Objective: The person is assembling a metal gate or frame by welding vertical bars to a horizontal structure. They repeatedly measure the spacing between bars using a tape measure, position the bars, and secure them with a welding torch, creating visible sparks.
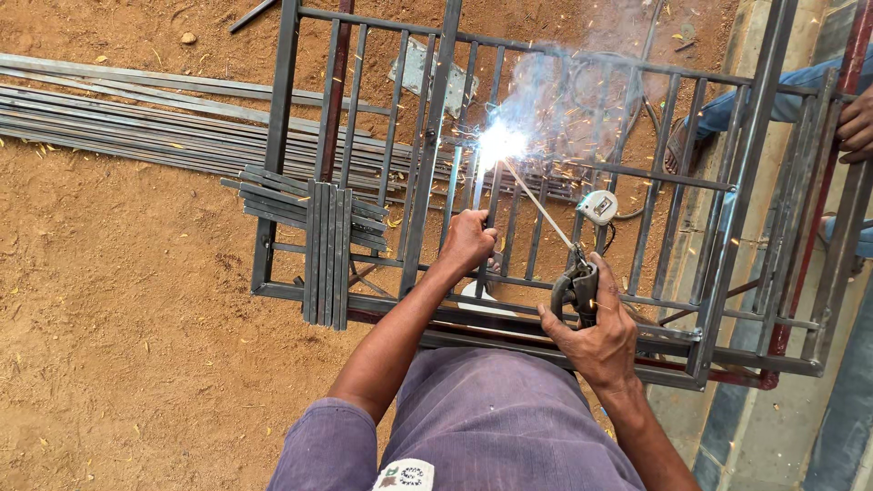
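Observation:
A grey steel gate frame (275, 136) with upright bars lies flat over the red dirt. My left hand (466, 240) grips one of its thin vertical bars (492, 211) near the middle. My right hand (596, 332) is closed on a welding electrode holder (580, 284), whose rod (538, 205) slants up-left to a bright white arc (499, 143) on the bar. Smoke and sparks rise around the arc. My knees in purple trousers (482, 427) fill the bottom.
A stack of short cut bars (326, 241) rests crosswise on the frame's left part. Long steel strips (136, 114) lie on the dirt at left. A tape measure (598, 206) sits on the bars. Another person's hand (857, 123) and blue-clad leg (773, 95) are at right.

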